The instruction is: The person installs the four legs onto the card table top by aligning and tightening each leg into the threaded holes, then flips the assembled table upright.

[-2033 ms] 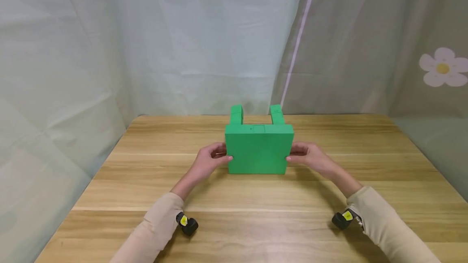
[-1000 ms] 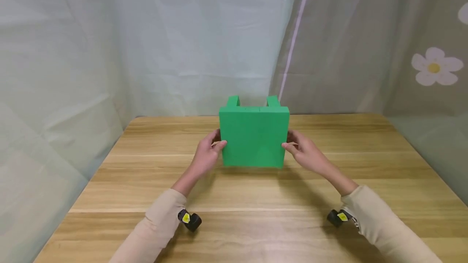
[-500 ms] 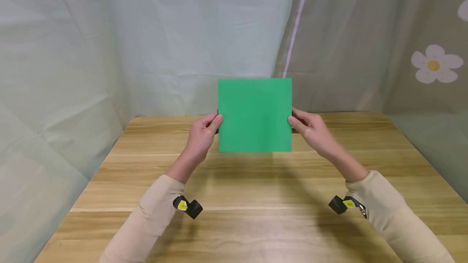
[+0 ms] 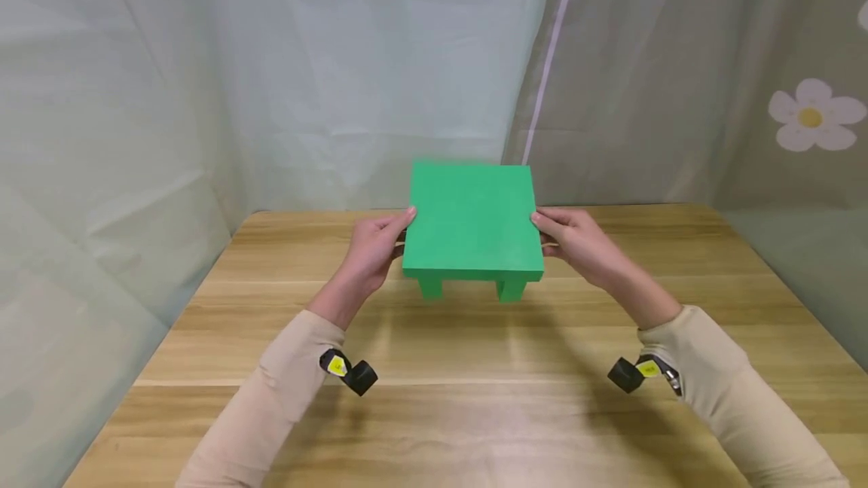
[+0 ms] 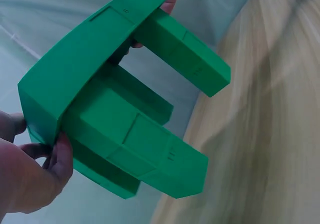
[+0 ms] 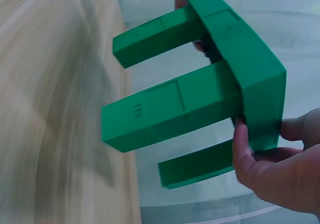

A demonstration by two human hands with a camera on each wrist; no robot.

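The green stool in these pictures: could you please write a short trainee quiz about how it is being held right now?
1. True or false: the green stool stands on the table.
2. Which hands hold it? A left only; B right only; C both.
3. Fill in: its legs point ____.

Key: 1 false, it is held above the table. 2 C, the left hand and right hand grip its opposite edges. 3 downward, toward the table.

A plain green stool (image 4: 472, 218), light wood-grain table (image 4: 447, 405), pale flower-printed curtain (image 4: 810, 117).
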